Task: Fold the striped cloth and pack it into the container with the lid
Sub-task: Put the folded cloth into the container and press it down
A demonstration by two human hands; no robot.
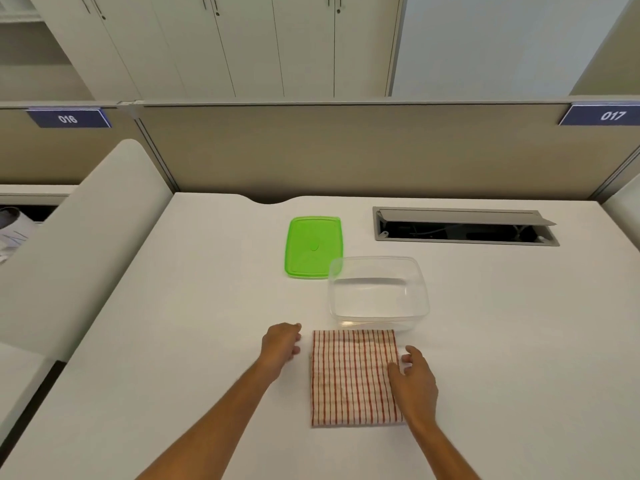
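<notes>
The red-and-white striped cloth lies folded into a flat rectangle on the white desk, just in front of the clear plastic container, which stands without its lid. The green lid lies flat behind and to the left of the container. My left hand hovers beside the cloth's upper left corner, fingers loosely curled, holding nothing. My right hand is at the cloth's right edge, its thumb over the fabric and its fingers relaxed.
An open cable tray is set into the desk at the back right. A beige partition runs along the far edge. A white divider panel stands at the left.
</notes>
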